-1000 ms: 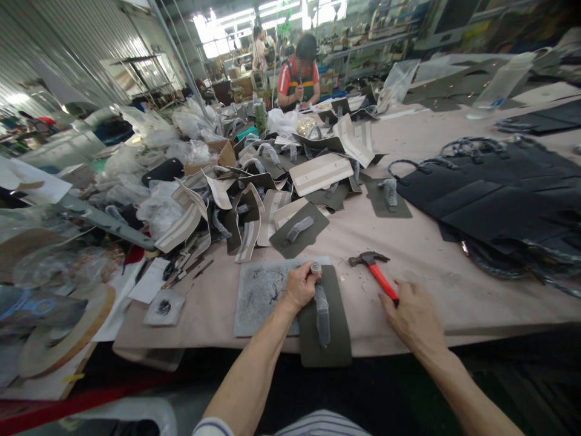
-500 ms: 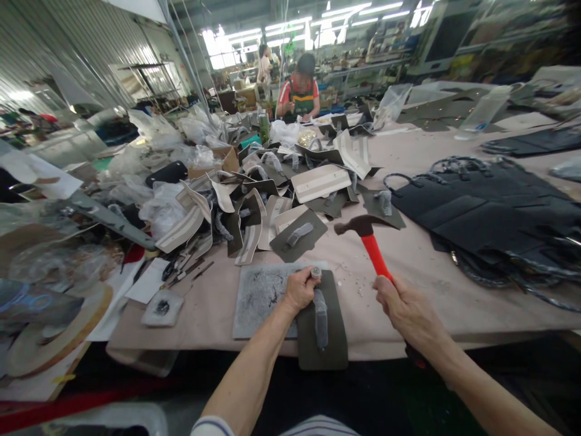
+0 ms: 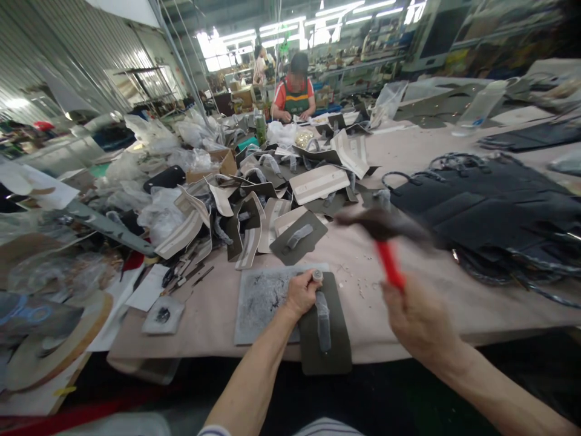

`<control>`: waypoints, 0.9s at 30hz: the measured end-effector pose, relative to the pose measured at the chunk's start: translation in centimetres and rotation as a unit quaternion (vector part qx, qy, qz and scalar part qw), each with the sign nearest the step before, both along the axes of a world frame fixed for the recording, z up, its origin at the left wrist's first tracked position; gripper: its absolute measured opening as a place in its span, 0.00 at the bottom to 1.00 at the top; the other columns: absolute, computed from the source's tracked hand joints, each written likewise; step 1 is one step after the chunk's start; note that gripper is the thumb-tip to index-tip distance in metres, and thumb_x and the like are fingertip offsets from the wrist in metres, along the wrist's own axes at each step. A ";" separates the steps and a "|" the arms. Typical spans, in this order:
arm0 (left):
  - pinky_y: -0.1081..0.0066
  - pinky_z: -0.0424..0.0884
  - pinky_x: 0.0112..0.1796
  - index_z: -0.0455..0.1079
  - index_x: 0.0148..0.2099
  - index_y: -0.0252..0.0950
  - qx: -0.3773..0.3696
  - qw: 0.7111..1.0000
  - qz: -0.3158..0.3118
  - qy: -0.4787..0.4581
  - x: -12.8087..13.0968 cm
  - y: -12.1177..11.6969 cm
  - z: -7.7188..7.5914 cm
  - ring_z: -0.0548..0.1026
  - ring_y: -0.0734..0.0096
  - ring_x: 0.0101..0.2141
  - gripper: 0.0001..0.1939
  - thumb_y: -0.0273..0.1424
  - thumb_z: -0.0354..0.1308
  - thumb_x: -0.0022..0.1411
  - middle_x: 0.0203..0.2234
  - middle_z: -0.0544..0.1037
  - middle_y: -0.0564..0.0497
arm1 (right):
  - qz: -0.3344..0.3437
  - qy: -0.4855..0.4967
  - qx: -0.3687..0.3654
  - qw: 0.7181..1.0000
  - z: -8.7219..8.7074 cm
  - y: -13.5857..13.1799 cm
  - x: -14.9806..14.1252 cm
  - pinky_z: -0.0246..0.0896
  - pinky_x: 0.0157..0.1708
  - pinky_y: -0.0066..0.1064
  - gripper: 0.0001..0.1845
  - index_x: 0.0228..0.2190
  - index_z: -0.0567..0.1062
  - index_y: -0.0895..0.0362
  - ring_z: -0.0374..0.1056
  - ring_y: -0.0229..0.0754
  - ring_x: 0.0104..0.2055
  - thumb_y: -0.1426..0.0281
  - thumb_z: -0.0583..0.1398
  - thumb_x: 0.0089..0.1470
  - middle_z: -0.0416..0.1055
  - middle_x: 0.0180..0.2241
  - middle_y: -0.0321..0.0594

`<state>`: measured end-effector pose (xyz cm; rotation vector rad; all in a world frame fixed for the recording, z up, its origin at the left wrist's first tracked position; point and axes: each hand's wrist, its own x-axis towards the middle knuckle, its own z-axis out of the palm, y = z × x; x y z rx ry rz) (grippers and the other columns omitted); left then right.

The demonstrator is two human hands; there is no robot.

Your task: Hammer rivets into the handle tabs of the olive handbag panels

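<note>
My left hand [image 3: 301, 293] is closed around a short metal punch [image 3: 318, 276], held upright at the far end of a dark grey-green panel [image 3: 333, 348]. That panel carries a plastic-wrapped handle [image 3: 324, 324] and lies partly over a worn grey slab [image 3: 258, 303], its near end past the table edge. My right hand [image 3: 415, 318] grips a claw hammer [image 3: 391, 266] by its red handle, raised to the right of the punch. Motion smears the hammer's dark head. The punch's lower tip is hidden by my fingers.
Beyond the slab lies a heap of similar panels [image 3: 299, 236] with wrapped handles. Black bags [image 3: 494, 212] are stacked at the right. Scissors and other tools [image 3: 186, 269] lie at the left beside a small pad [image 3: 163, 315]. A person [image 3: 294, 97] sits across the table.
The hammer has moved slightly right and closer to me, its head now blurred. My left hand keeps the punch in place on the panel. The person opposite has lowered a hand.
</note>
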<state>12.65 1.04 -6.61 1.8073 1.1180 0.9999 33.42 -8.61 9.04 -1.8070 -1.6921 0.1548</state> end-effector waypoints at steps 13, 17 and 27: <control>0.71 0.70 0.35 0.76 0.37 0.38 -0.005 1.000 0.001 -0.023 0.0 -0.2 0.4 0.75 0.67 0.31 0.07 0.24 0.57 0.59 0.28 0.78 0.52 | -0.009 -0.157 -0.327 0.932 -11.5 -0.2 4.5 0.56 0.31 0.36 0.17 0.38 0.70 0.59 0.72 0.52 0.34 0.60 0.48 0.68 0.73 0.31 0.48; 0.71 0.70 0.35 0.75 0.36 0.37 -0.015 0.999 0.003 -0.040 0.1 -0.2 0.2 0.75 0.67 0.31 0.05 0.26 0.58 0.59 0.28 0.78 0.52 | 0.035 -0.133 -0.141 0.980 -10.4 -0.5 -0.7 0.64 0.47 0.44 0.24 0.54 0.67 0.62 0.69 0.57 0.51 0.60 0.52 0.64 0.69 0.51 0.58; 0.72 0.73 0.38 0.72 0.41 0.35 -0.089 0.946 0.206 -0.233 0.4 0.9 -0.8 0.78 0.67 0.34 0.11 0.35 0.63 0.57 0.32 0.80 0.49 | 0.048 0.138 -0.237 0.961 -10.4 -0.4 -8.2 0.66 0.34 0.38 0.22 0.49 0.71 0.63 0.75 0.51 0.34 0.66 0.46 0.63 0.76 0.32 0.50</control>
